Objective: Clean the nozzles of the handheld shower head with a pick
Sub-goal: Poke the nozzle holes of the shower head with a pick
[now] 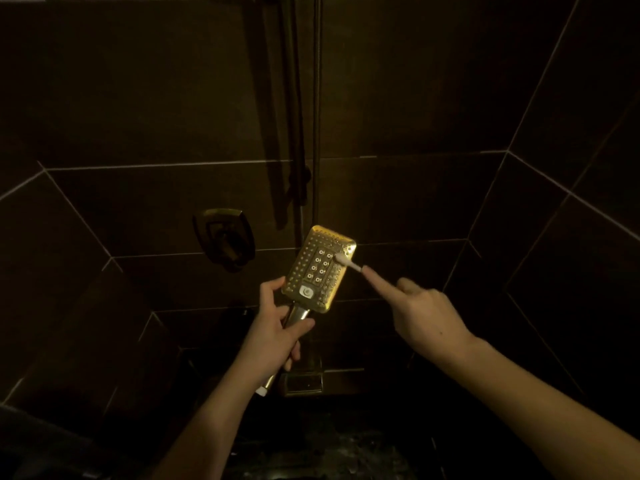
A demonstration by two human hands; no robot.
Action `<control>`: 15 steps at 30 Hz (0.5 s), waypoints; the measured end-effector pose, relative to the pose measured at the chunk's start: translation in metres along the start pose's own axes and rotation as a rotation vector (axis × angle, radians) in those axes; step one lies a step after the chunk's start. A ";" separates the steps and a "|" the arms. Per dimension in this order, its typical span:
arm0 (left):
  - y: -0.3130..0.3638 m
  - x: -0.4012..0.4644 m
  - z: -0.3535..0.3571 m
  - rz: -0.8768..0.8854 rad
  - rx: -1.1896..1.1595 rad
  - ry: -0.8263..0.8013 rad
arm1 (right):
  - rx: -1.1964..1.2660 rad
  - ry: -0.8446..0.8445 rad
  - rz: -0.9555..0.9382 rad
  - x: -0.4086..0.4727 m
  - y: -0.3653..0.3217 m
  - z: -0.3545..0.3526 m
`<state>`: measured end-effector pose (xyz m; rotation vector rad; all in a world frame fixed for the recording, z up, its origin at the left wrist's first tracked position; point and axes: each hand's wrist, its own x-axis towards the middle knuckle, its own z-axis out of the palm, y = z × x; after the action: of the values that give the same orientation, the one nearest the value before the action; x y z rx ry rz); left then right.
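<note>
A gold rectangular handheld shower head faces me in the middle of the head view, its face dotted with nozzles and a white button near the bottom. My left hand is wrapped around its handle just below the head. My right hand comes in from the right, index finger stretched out, pinching a short white pick. The pick's tip rests on the nozzles near the head's upper right edge.
Dark tiled walls surround the space in dim light. A wall-mounted mixer valve sits left of the shower head. A vertical slide rail and hose run up the wall behind it. A small metal fitting lies low below my hands.
</note>
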<state>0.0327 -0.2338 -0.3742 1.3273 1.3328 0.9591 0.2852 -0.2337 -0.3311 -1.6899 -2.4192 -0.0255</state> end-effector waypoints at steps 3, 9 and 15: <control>-0.004 0.001 -0.004 -0.016 0.004 0.002 | -0.015 -0.166 -0.138 -0.023 -0.021 0.018; -0.005 0.002 -0.011 -0.024 0.015 -0.006 | -0.029 0.032 0.061 0.012 0.006 0.004; -0.004 0.001 -0.012 0.003 0.060 0.024 | 0.057 -0.119 -0.082 -0.020 -0.025 0.034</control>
<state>0.0197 -0.2322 -0.3760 1.3676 1.3878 0.9464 0.2640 -0.2570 -0.3657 -1.6104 -2.5484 0.1348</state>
